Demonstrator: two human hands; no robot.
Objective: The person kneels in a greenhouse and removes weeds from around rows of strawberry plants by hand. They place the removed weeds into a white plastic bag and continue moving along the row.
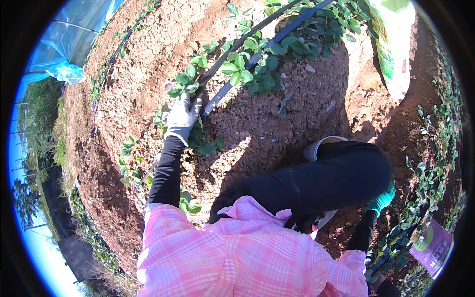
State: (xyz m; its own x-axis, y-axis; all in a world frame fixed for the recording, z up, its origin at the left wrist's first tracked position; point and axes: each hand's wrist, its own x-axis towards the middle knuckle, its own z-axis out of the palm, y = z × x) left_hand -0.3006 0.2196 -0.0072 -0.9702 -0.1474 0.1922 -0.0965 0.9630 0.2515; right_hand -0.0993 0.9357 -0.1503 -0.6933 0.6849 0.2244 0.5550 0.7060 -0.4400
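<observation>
My left hand, in a pale grey work glove, rests on the soil bed beside black drip tape. Its fingertips reach under the leaves of a small strawberry plant, where their grip is hidden. A second black drip line runs past the fingers, with leafy strawberry plants along both lines. My right hand, in a green glove, is low at my right side, partly behind my bent knee; whether it holds anything is not visible. A white bucket shows its rim behind that knee.
A white and green printed sack lies in the furrow at the upper right. Another planted row runs along the right, with a purple printed package on it. Blue plastic sheeting hangs at the far left.
</observation>
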